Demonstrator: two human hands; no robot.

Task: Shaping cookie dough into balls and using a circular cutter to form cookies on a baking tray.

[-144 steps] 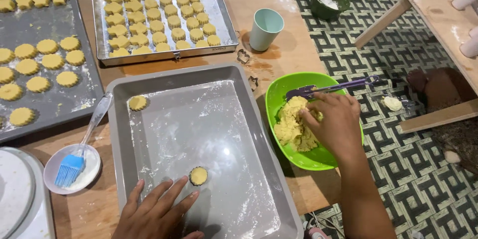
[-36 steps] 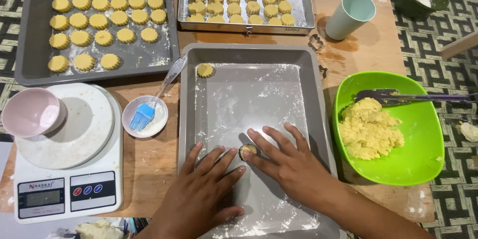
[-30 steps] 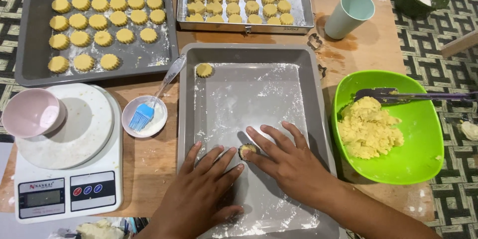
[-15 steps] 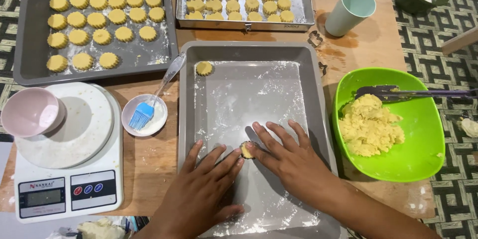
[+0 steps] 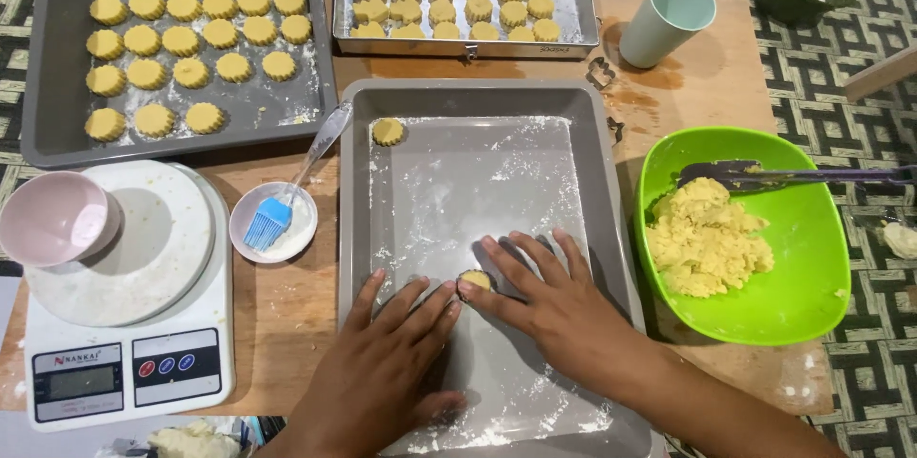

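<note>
Both hands rest flat on a floured grey baking tray [image 5: 592,191]. A small round piece of yellow dough [image 5: 475,280] lies between them. The fingertips of my left hand [image 5: 387,362] and of my right hand [image 5: 546,300] press against it from either side. One shaped cookie [image 5: 388,131] sits in the tray's far left corner. A green bowl [image 5: 812,257] to the right holds a lump of yellow dough [image 5: 705,238] and a dark utensil [image 5: 764,174].
A dark tray [image 5: 57,124] with rows of cookies lies at far left, a metal tray [image 5: 573,33] full of cookies at the back. A white kitchen scale [image 5: 134,343] carries a pink bowl [image 5: 53,219]. A small dish with a blue brush [image 5: 272,222] and a pale cup [image 5: 669,19] stand nearby.
My right hand left the green bowl and came down on the tray beside the left. In the last second both hands stayed on the dough piece with only slight shifts.
</note>
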